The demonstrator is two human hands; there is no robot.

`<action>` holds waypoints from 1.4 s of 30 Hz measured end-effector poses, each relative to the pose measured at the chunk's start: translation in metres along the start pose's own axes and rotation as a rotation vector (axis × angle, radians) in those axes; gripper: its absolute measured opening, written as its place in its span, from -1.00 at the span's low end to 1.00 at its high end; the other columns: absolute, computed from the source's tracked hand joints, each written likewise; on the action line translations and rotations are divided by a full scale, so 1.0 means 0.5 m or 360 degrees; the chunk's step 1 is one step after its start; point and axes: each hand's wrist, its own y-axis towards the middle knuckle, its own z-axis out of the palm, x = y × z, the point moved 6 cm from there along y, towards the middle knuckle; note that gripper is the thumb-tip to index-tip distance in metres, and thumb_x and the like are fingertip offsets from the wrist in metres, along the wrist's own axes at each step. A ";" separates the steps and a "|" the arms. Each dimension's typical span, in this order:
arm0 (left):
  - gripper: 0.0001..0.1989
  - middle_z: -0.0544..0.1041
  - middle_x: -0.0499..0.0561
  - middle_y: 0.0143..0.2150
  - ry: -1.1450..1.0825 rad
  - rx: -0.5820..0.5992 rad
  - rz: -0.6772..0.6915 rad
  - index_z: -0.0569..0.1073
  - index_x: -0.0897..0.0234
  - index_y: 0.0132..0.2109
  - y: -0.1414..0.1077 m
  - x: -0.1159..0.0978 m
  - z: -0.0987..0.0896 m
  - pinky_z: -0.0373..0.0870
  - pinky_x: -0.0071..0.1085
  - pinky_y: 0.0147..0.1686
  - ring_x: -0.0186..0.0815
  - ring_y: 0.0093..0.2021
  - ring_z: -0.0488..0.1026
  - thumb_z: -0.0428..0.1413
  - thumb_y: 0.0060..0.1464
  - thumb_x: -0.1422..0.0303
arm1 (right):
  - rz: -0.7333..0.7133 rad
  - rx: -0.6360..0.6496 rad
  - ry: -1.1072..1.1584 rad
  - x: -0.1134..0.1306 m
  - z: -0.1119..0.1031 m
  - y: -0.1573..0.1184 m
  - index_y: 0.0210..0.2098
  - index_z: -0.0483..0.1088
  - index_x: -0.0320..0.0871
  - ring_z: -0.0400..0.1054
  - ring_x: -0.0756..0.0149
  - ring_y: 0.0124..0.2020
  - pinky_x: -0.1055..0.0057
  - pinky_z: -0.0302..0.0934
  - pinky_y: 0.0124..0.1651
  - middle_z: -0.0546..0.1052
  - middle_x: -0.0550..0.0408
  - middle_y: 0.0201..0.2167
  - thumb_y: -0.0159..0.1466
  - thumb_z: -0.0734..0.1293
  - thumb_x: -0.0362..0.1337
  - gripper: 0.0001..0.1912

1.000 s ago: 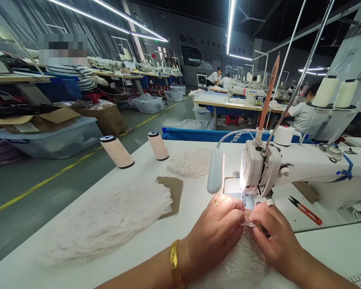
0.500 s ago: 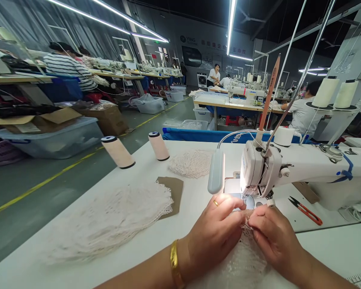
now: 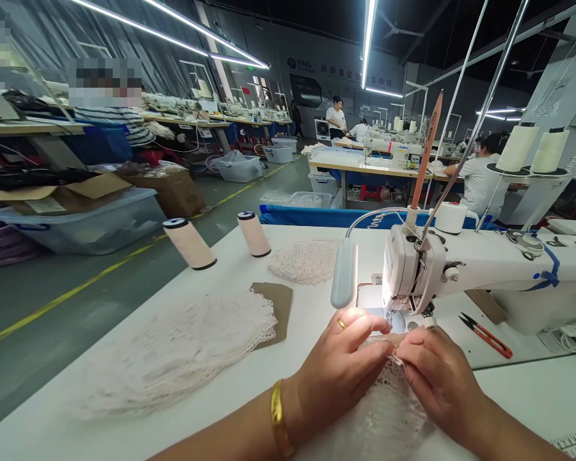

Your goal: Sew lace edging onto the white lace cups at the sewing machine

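Observation:
White lace fabric [image 3: 388,410] hangs from both hands, just in front of the needle area of a white sewing machine [image 3: 408,262]. My left hand [image 3: 340,365], with a ring and a gold bracelet, pinches the fabric's upper edge from the left. Close beside it, my right hand [image 3: 441,368] grips the same edge between thumb and fingers. The fingertips nearly meet below the presser foot, and they hide part of the edge. On the left of the table lies a stack of lace pieces [image 3: 182,346], partly over brown card [image 3: 278,307].
Two pink thread cones [image 3: 189,243] and a smaller lace pile [image 3: 304,261] lie beyond the stack. Red-handled snips [image 3: 487,336] rest right of the needle. A lamp [image 3: 344,272] stands left of the machine head. People sit and stand at other machines behind.
Both hands keep their hold on the lace, with only slight finger shifts. In the background, the standing person in white has moved a little to the left.

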 end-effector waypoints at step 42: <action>-0.85 0.56 -0.05 -0.27 0.0099 0.0458 -0.0323 0.46 0.23 -0.28 -0.030 -0.010 0.081 0.17 -0.20 -0.18 -0.17 -0.24 0.39 0.18 0.31 0.46 | 0.0083 0.0614 -0.0284 -0.064 0.050 -0.011 -0.10 0.46 -0.05 0.41 0.16 -0.17 0.30 0.28 -0.17 0.58 0.04 -0.18 0.45 0.24 -0.49 -0.76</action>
